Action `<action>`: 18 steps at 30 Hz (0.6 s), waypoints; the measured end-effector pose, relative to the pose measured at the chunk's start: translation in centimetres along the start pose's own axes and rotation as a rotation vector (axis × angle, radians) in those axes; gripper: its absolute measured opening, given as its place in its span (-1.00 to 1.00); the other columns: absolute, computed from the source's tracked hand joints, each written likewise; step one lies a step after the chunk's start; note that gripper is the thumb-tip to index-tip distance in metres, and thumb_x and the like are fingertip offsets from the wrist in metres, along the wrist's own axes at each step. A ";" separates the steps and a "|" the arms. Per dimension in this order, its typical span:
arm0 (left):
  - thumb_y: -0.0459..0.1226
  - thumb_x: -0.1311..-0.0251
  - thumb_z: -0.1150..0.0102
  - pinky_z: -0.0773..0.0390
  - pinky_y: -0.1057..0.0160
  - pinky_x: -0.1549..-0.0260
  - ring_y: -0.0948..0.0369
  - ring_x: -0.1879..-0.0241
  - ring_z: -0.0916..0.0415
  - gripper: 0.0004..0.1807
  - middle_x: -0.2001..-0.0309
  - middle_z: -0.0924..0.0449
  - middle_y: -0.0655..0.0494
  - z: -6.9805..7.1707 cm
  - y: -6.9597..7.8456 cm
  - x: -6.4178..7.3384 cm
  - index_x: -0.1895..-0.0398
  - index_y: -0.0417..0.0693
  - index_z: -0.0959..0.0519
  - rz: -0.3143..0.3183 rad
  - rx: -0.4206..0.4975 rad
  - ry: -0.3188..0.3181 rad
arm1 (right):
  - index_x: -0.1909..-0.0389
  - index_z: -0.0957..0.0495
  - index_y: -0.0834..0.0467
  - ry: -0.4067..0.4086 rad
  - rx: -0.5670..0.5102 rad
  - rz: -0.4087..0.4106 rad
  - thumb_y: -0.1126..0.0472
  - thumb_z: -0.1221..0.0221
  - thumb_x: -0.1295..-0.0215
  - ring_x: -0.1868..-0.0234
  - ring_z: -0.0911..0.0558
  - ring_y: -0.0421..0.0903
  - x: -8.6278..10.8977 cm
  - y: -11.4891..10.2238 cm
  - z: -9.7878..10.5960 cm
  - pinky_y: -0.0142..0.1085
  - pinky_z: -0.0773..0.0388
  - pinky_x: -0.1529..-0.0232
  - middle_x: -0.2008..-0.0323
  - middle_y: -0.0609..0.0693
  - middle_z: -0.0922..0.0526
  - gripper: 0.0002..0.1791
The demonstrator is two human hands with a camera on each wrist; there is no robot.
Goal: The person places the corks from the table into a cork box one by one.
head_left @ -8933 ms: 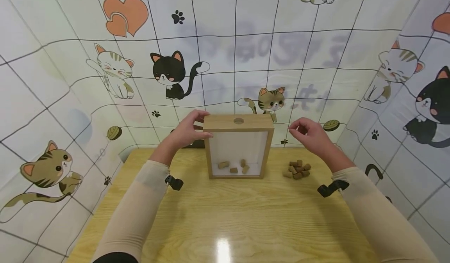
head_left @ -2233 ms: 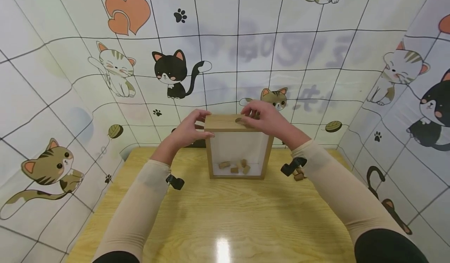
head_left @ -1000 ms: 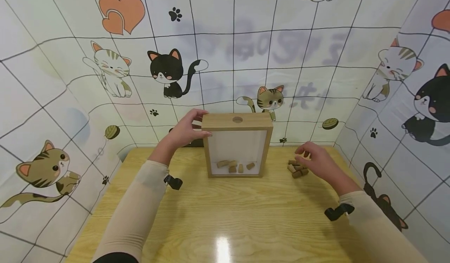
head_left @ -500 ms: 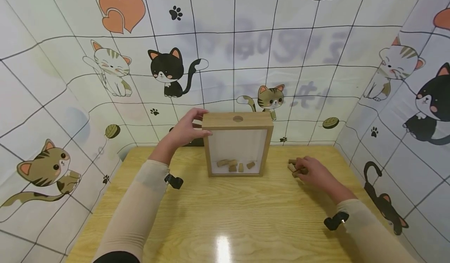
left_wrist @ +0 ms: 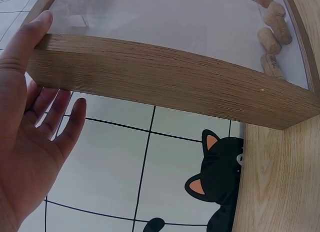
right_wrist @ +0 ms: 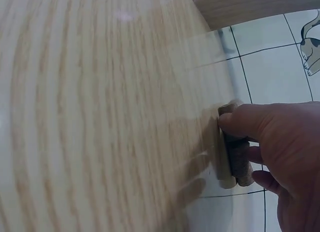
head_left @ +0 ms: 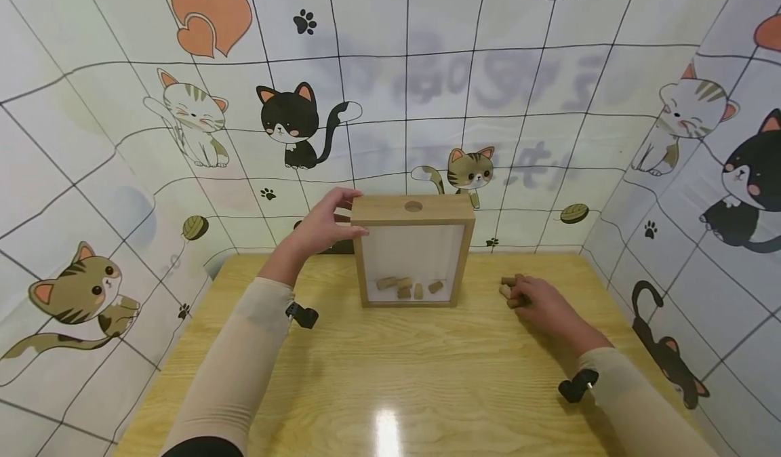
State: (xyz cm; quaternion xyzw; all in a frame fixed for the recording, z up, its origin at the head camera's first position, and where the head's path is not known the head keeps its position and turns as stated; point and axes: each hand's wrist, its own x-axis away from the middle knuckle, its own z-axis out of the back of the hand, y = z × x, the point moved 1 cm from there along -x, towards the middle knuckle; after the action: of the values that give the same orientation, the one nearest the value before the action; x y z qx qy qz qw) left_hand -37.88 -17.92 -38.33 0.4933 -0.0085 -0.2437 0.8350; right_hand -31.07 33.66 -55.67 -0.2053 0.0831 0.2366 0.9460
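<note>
A shallow wooden box [head_left: 445, 214] with a clear front stands upright at the back of the table, a round hole [head_left: 413, 206] in its top. Several corks [left_wrist: 270, 40] lie at the bottom behind the pane. My left hand [head_left: 318, 228] grips the box's upper left corner, thumb at the front edge and fingers reaching behind. To the right, my right hand [head_left: 545, 306] is down at a small pile of corks [head_left: 506, 290], partly covering it. In the right wrist view, its thumb and fingers pinch a cork [right_wrist: 239, 164] beside other corks.
The wood-grain table [head_left: 403, 369] reaches back to a cat-print sheet [head_left: 378, 104] hung behind and on both sides. A dark object [head_left: 340, 247] sits behind the box on its left.
My right hand has gone from above the box's hole back down to the cork pile and closed on a cork. One more cork lies in the box. The left hand has held its place.
</note>
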 end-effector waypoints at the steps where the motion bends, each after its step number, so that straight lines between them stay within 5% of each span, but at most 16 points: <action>1: -0.19 -0.27 -0.66 -0.54 -0.11 -0.40 -0.03 -0.39 -0.39 -0.09 -0.43 -0.37 0.00 0.0 0.0 0.0 -0.62 0.00 -0.35 -0.001 0.001 0.001 | 0.15 -0.70 0.14 0.001 0.001 -0.003 0.49 -0.52 -0.17 -0.17 -0.65 0.46 0.0 0.0 -0.1 0.33 -0.62 -0.11 -0.10 0.29 -0.72 -0.69; 18: -0.18 -0.28 -0.65 -0.51 -0.12 -0.42 -0.02 -0.39 -0.38 -0.09 -0.42 -0.38 -0.03 0.0 -0.3 -0.2 -0.62 -0.02 -0.35 -0.013 -0.009 0.006 | 0.19 -0.70 0.09 0.068 -0.073 -0.037 0.36 -0.51 -0.33 0.16 -0.57 -0.01 0.6 -0.4 -0.5 0.04 -0.59 0.08 0.19 -0.02 -0.64 -0.81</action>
State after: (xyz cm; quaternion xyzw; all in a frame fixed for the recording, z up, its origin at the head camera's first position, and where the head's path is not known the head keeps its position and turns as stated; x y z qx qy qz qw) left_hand -38.15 -17.97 -38.50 0.4902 -0.0015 -0.2479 0.8356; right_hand -30.43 33.35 -56.15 -0.2492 0.1026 0.2150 0.9387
